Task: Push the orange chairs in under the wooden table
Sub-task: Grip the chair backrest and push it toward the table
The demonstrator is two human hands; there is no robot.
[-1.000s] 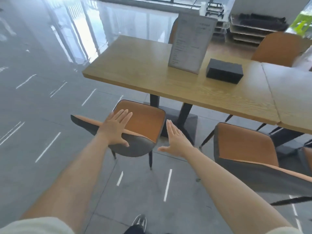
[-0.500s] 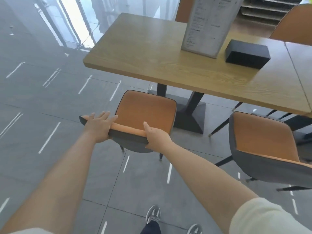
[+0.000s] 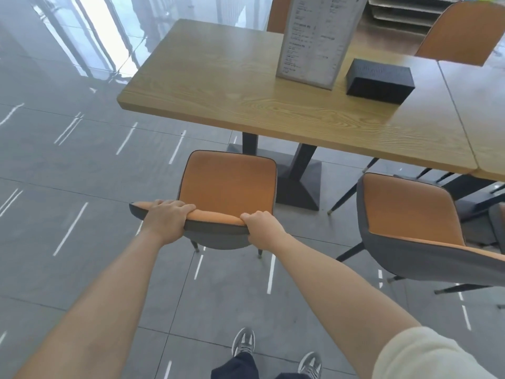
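An orange chair (image 3: 229, 184) with a grey shell stands on the floor just in front of the wooden table (image 3: 246, 105), its seat outside the table's near edge. My left hand (image 3: 166, 220) grips the left part of its backrest top, fingers curled over the orange rim. My right hand (image 3: 263, 229) grips the right part of the same rim. A second orange chair (image 3: 410, 212) stands to the right, pulled out from the table, with nobody touching it.
A standing menu card (image 3: 314, 42) and a black box (image 3: 378, 80) sit on the table. The black table base (image 3: 297, 184) is beyond the held chair. More orange chairs (image 3: 461, 36) stand at the far side. My shoes (image 3: 243, 341) are on the grey tiled floor.
My hands went from hovering open to resting on the backrest, and now both curl round its top rim. The view has moved closer to the table.
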